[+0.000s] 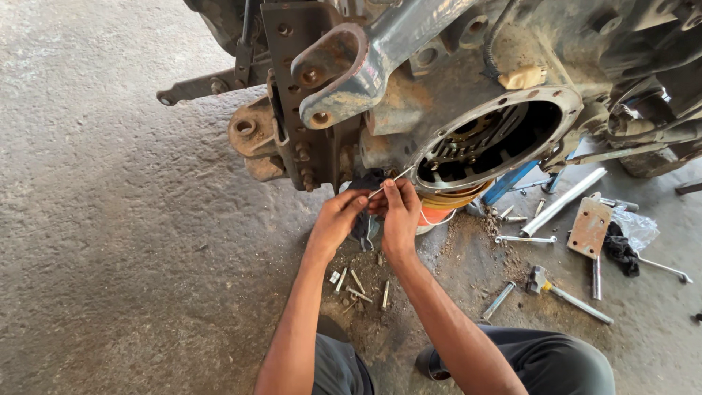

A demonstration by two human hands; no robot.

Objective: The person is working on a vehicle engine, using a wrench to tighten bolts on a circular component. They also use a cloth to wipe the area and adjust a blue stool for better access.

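Pinching a thin metal rod (391, 179) between closed fingertips, both the left hand (338, 219) and right hand (401, 212) seemingly cleaned it beside the open round housing (497, 139), needing steady grip.

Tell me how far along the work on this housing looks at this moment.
Done: the round housing opening is uncovered, discs showing inside, and loose bolts, a wrench and a hammer lie on the floor. In hand: the left hand and right hand together hold a thin metal pin beside a dark rag. Left: the opening remains uncovered.
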